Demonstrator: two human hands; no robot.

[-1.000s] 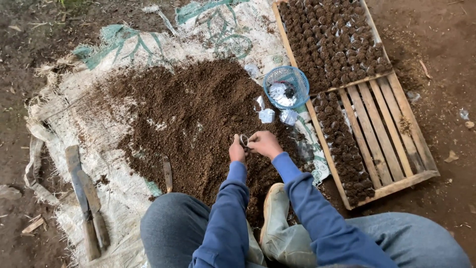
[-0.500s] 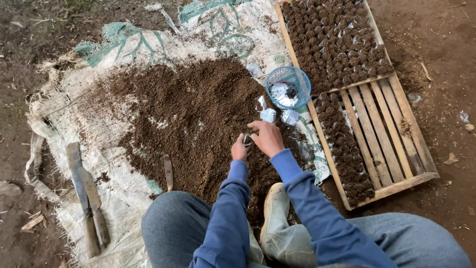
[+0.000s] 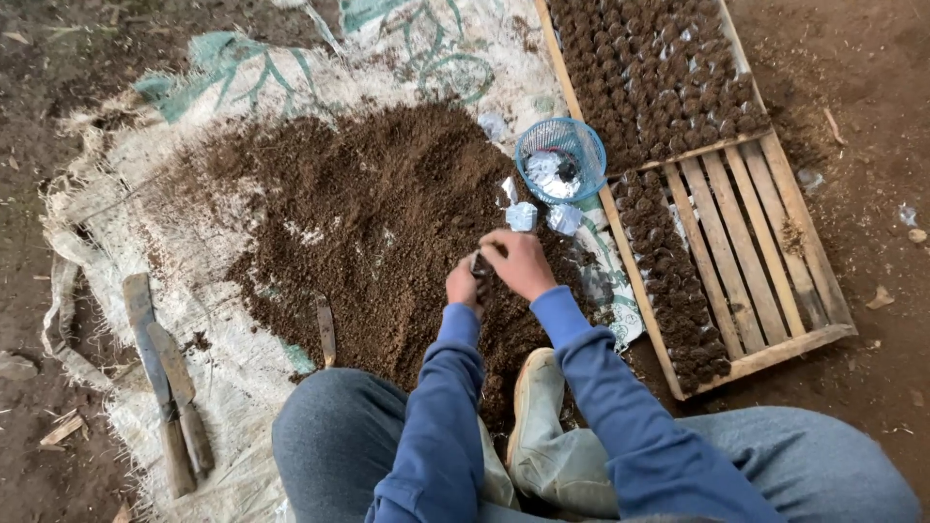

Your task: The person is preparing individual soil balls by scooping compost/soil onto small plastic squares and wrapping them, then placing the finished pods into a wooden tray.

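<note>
My left hand (image 3: pixel 462 285) and my right hand (image 3: pixel 520 263) meet over the near edge of a heap of dark soil (image 3: pixel 358 213). Between them they pinch a small clear plastic bag (image 3: pixel 479 261), with the right fingers curled over its top. Both arms wear blue sleeves. Several crumpled small bags (image 3: pixel 523 215) lie on the soil just beyond my hands, and a blue mesh basket (image 3: pixel 587 147) holding more of them stands behind those. A wooden slatted tray (image 3: pixel 765 242) to the right carries rows of small soil-filled bags (image 3: pixel 649 68).
The soil lies on a worn white woven sack (image 3: pixel 126 242) spread over bare earth. Two long knives (image 3: pixel 160 378) rest on the sack at the left, and a small stick-like tool (image 3: pixel 325 329) lies at the soil's edge. My knees and a pale shoe (image 3: pixel 538 426) fill the bottom.
My hands have stayed together at the same spot on the soil, with the right hand shifting slightly over the small bag.
</note>
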